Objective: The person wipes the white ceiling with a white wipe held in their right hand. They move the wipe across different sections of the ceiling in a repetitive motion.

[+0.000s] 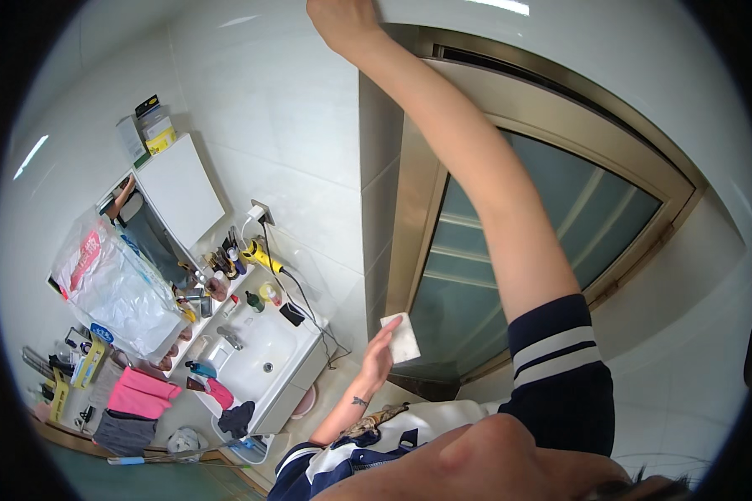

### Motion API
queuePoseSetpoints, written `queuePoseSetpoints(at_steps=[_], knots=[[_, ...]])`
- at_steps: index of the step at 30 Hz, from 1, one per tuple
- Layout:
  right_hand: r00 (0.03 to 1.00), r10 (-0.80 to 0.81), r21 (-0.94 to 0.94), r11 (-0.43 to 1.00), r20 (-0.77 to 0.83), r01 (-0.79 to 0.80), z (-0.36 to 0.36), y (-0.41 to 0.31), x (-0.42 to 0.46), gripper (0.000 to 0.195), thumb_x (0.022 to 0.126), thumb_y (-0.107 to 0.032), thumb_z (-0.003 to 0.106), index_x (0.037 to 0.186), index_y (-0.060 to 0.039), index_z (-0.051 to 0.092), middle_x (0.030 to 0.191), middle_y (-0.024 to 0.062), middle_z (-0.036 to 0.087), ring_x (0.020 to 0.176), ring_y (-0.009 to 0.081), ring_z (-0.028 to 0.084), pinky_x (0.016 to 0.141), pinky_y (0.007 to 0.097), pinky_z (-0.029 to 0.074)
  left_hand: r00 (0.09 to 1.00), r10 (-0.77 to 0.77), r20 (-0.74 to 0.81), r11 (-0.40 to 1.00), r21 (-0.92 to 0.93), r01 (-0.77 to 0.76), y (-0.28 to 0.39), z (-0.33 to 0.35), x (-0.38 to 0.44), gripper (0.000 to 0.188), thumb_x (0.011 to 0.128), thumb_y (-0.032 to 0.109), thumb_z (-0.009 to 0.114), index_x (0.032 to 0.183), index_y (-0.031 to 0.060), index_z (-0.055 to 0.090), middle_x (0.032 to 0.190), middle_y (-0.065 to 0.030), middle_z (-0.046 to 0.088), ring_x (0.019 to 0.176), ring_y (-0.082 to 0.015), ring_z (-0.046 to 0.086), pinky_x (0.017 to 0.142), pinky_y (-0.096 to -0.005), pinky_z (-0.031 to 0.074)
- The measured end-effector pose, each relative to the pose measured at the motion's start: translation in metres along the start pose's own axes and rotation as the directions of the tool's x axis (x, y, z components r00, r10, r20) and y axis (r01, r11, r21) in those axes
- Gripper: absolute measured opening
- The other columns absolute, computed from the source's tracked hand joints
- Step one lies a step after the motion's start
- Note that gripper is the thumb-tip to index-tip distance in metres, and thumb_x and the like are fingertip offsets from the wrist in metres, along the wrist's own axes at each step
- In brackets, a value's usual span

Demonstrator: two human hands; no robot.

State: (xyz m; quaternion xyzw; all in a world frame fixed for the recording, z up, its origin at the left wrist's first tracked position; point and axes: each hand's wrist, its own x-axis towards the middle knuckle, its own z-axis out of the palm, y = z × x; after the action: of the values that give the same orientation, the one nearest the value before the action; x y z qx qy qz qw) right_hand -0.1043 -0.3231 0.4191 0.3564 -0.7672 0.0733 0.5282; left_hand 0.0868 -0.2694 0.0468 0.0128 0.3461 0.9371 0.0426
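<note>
My left hand (pixel 379 360), with a small tattoo on the wrist, holds a flat white rectangular pad (pixel 404 340), possibly a sponge or folded cloth, between thumb and fingers in front of the door. My right arm reaches high across the view; my right hand (pixel 344 24) is at the top edge against the white wall, its fingers cut off by the frame, so what it holds or touches is hidden. Beside the arm stands a metal-framed door (pixel 457 250) with frosted glass panels.
At the left is a white washbasin (pixel 269 341) with a faucet (pixel 230 338), bottles and a dark cloth (pixel 236 418). A plastic bag (pixel 122 288) hangs over the mirror. A yellow hair dryer (pixel 263 257) hangs by an outlet. Boxes (pixel 156 128) stand on a white cabinet (pixel 182 188).
</note>
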Motion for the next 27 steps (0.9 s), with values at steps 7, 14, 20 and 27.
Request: queuePoseSetpoints(at_steps=[7,14,20,27], knots=[[0.998,0.016,-0.160,0.987,-0.066,-0.027,-0.051,0.046,-0.058,0.022,0.078,-0.008,0.043,0.093,0.0048,0.052,0.089,0.0135,0.051,0.080,0.0223,0.048,0.069,0.0288,0.043,0.993,-0.054,0.102,0.997,0.054,0.048,-0.005,0.017,0.012,0.050,0.083,0.026,0.044,0.124,-0.0009,0.033,0.129,-0.0106,0.031,0.119,-0.0198,0.030,0.098,-0.0318,0.023],[0.813,-0.227,-0.491,0.867,-0.537,-0.082,-0.181,0.185,-0.122,0.030,0.064,-0.001,0.054,0.093,-0.0103,0.059,0.079,0.0056,0.052,0.072,0.0211,0.051,0.063,0.0311,0.043,0.939,-0.220,0.264,0.975,0.088,0.204,-0.028,0.037,0.027,0.050,0.083,0.025,0.044,0.124,-0.0002,0.033,0.128,-0.0100,0.033,0.118,-0.0184,0.031,0.097,-0.0306,0.024],[0.765,-0.036,-0.557,0.707,-0.643,-0.435,-0.316,0.258,-0.226,0.024,0.072,-0.005,0.055,0.095,-0.0093,0.060,0.082,0.0055,0.055,0.072,0.0187,0.053,0.063,0.0271,0.044,0.874,-0.358,0.329,0.933,0.152,0.325,-0.044,0.047,0.031,0.053,0.081,0.028,0.047,0.123,-0.0012,0.034,0.128,-0.0103,0.034,0.118,-0.0190,0.029,0.097,-0.0308,0.022],[0.578,0.758,0.745,0.566,-0.301,-0.353,-0.393,0.279,-0.295,0.029,0.080,-0.006,0.049,0.109,0.0016,0.046,0.103,0.0059,0.053,0.095,0.0133,0.049,0.082,0.0254,0.038,0.819,-0.411,0.400,0.909,0.251,0.333,-0.058,0.067,0.039,0.051,0.079,0.025,0.045,0.122,-0.0019,0.035,0.128,-0.0106,0.033,0.119,-0.0201,0.028,0.099,-0.0316,0.018]])
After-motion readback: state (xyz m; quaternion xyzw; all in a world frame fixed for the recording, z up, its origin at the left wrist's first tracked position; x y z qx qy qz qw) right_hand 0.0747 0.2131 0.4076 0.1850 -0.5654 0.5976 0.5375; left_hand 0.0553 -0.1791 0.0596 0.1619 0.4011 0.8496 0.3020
